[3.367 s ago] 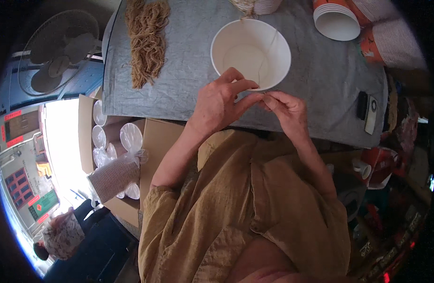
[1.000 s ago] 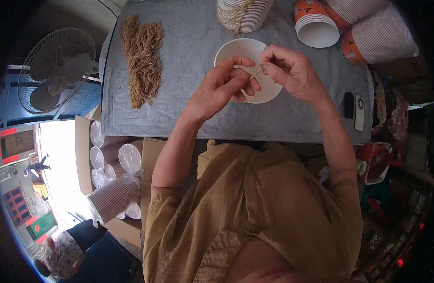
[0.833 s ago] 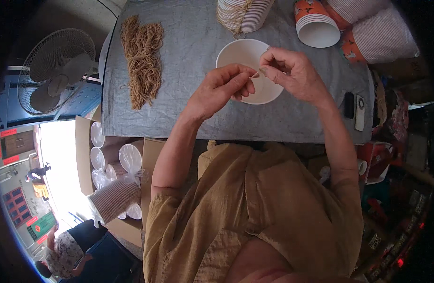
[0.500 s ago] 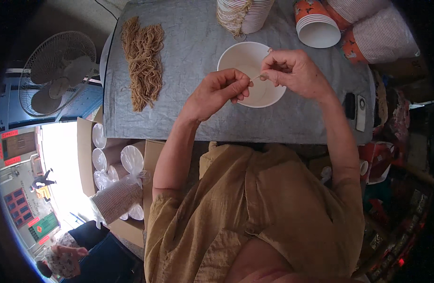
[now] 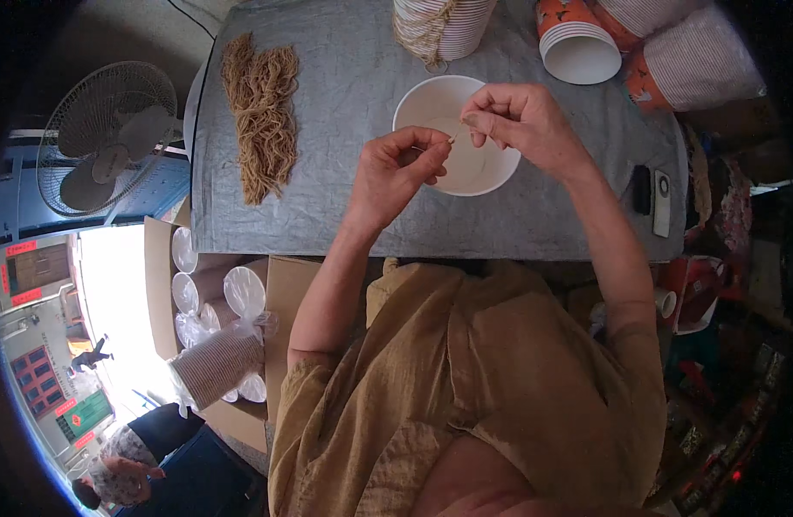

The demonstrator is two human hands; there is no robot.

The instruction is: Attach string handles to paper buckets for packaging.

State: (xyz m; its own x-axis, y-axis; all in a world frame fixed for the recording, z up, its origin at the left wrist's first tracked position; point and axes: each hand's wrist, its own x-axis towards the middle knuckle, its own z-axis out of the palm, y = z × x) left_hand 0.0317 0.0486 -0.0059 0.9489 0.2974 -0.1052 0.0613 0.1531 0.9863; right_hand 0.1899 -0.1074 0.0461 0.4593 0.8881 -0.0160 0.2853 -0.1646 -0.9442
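My left hand (image 5: 402,172) is closed in a pinch over the near left side of a white paper tub (image 5: 470,179), thumb against fingertips. Above the tub's right side, my right hand (image 5: 521,127) pinches too, a short way from the left. Between the two pinches runs a short thin pale strand (image 5: 455,136), too fine to make out well. The tub stands upright on the grey cloth-covered table (image 5: 327,215), with nothing visible in it. To the left lies a bundle of brown twine (image 5: 263,121).
A tall stack of tubs (image 5: 461,30) wound with twine stands at the back. Orange printed tubs (image 5: 577,47) and wrapped stacks (image 5: 702,65) lie at back right. A remote control (image 5: 661,202) is near the right edge. A fan (image 5: 108,138) and a box of cups (image 5: 215,362) are left.
Both hands have shifted slightly left, still pinched close together over the tub. My right hand has tipped, its fingertips now a little higher. The tub and twine stay in place.
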